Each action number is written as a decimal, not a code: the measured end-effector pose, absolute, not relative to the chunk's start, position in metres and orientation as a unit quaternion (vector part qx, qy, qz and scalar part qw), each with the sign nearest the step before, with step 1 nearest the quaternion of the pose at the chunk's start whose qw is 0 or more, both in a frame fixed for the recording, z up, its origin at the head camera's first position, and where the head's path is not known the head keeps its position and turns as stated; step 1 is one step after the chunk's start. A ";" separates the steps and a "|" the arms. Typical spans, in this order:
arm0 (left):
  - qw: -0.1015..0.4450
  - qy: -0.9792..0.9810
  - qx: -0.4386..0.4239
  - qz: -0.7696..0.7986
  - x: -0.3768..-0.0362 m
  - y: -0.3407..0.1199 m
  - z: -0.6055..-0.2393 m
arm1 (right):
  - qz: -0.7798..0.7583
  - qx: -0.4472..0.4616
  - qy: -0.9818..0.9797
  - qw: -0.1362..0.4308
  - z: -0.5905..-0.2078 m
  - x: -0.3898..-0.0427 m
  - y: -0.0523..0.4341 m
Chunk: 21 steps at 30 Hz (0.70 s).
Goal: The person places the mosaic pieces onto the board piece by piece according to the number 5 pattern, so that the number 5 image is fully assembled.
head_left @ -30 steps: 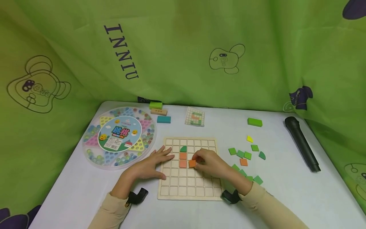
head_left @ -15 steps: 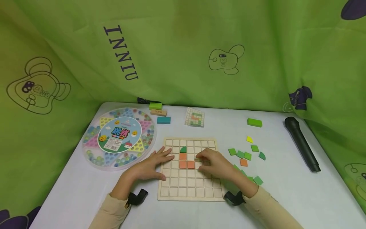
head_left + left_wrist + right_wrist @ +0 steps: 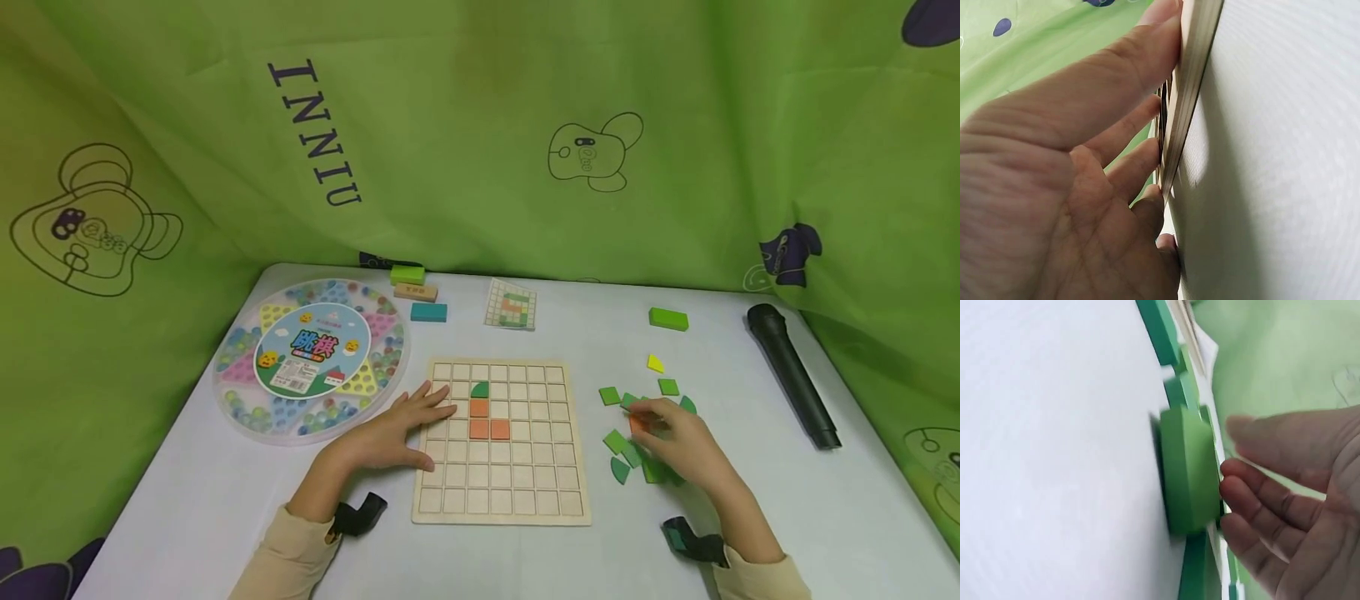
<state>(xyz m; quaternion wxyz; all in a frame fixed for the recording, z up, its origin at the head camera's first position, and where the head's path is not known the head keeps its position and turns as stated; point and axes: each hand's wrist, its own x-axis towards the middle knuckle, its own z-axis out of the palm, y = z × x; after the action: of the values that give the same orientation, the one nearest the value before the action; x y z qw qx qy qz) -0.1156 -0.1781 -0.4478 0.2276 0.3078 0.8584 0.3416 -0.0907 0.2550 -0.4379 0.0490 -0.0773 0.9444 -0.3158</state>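
My left hand [image 3: 395,432] lies with spread fingers on the left edge of a wooden grid board [image 3: 465,501]. In the left wrist view, the thumb [image 3: 1141,50] touches the board's side [image 3: 1191,81]. On the board are a green quarter-round tile [image 3: 481,390] and several orange square tiles [image 3: 478,408] in an L. My right hand [image 3: 678,440] is over the loose tiles right of the board, its fingertips at an orange square tile [image 3: 636,424]. From the right wrist, thumb and fingers show apart above a green tile [image 3: 1188,475]; the orange tile is hidden there.
Several green tiles [image 3: 609,396] and a yellow one [image 3: 656,363] lie around the right hand. Farther back are a pattern card [image 3: 512,304], wooden blocks [image 3: 429,312] and a green block [image 3: 668,318]. A round marble game [image 3: 311,362] sits left, a black microphone [image 3: 793,377] right.
My right hand has let go of an orange tile, now flat in a board square, and moved right to the loose tiles. My left hand has stayed on the board.
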 end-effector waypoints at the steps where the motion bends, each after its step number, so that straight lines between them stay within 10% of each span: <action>1: 0.227 0.858 0.308 0.342 -0.116 -0.178 -0.448 | -0.315 -0.071 0.945 0.049 -0.438 -0.090 0.258; 21: 0.230 0.856 0.309 0.344 -0.116 -0.178 -0.446 | -0.282 -0.075 0.956 0.028 -0.435 -0.082 0.251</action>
<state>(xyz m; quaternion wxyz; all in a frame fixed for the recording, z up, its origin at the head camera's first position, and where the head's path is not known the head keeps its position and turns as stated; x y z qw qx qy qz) -0.1161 -0.1776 -0.4461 0.2297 0.3085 0.8565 0.3442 -0.0817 0.2513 -0.4345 0.0284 -0.0752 0.9560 -0.2820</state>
